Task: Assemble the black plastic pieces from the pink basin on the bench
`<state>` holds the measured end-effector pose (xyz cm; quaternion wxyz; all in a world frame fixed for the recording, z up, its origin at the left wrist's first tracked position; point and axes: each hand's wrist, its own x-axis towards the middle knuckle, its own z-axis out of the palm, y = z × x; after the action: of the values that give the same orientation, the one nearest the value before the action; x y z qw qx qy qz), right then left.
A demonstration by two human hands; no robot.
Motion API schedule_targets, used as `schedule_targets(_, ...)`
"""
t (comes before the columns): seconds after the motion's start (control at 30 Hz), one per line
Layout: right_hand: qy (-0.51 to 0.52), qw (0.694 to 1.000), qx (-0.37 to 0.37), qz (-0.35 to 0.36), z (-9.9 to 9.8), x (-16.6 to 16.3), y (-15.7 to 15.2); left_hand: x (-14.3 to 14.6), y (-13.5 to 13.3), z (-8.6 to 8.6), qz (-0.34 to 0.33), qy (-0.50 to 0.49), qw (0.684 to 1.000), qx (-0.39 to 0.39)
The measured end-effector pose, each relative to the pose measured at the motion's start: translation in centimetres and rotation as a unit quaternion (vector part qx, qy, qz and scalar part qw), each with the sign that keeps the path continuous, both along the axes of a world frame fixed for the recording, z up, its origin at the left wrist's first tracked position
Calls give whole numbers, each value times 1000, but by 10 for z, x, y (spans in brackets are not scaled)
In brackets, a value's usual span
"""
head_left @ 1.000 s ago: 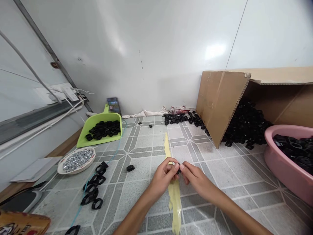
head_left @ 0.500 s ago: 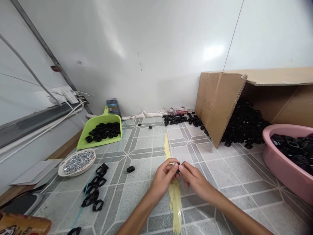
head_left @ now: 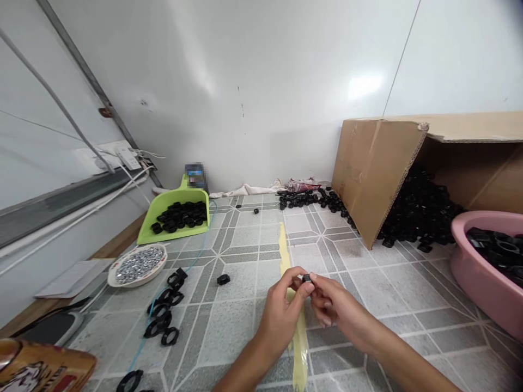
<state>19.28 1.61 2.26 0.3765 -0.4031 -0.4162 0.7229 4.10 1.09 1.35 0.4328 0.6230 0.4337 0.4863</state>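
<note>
My left hand (head_left: 285, 303) and my right hand (head_left: 337, 305) meet over the yellow tape strip. Between their fingertips they pinch one small black plastic part (head_left: 306, 278), mostly covered by the fingers. Both hands are closed on it. Left of them, a single black ring-shaped part (head_left: 223, 279) lies alone on the tiled-pattern surface. Further left, several black rings (head_left: 159, 324) lie in a loose row along a thin blue cord. A white dish (head_left: 163, 261) holds many small shiny metal pieces.
A green dustpan (head_left: 174, 236) full of black parts stands at the back left. On the right are a tipped cardboard box (head_left: 359, 179) spilling black parts and a pink basin (head_left: 469, 272) of them. An orange-brown can (head_left: 49, 365) occupies the near left corner.
The view has shifted slightly, so the surroundings appear further right. Both hands still pinch the black part, which now shows more between the fingertips.
</note>
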Motion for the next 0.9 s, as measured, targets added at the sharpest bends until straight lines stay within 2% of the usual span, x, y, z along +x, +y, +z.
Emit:
schedule_targets(0.2, 16, 998, -42, 32, 6, 10, 1, -1, -3, -4, 14, 63, 998, 30)
schedule_targets(0.33, 4, 999, 4, 42, 3, 10, 5, -1, 0, -7, 27, 64, 997, 32)
schedule_targets(0.43, -31, 998, 61, 7, 0, 9, 7, -2, 2, -8, 33, 80, 996, 39)
schedule_targets(0.53, -85, 989, 120, -28, -2, 10, 8, -3, 0, -10, 30, 136, 985, 98)
schedule_targets(0.67, -184, 945, 244, -116, 0, 5, 3, -3, -5, -17, 43, 148, 977, 148)
schedule_targets(0.8, -178, 936, 258, -163, -3, 3, -28, 1, -13, -14, 39, 162, 969, 182)
schedule_targets(0.9, -248, 888, 301, -243, -8, 36, -67, 4, -16, -3, -30, 225, 943, 242)
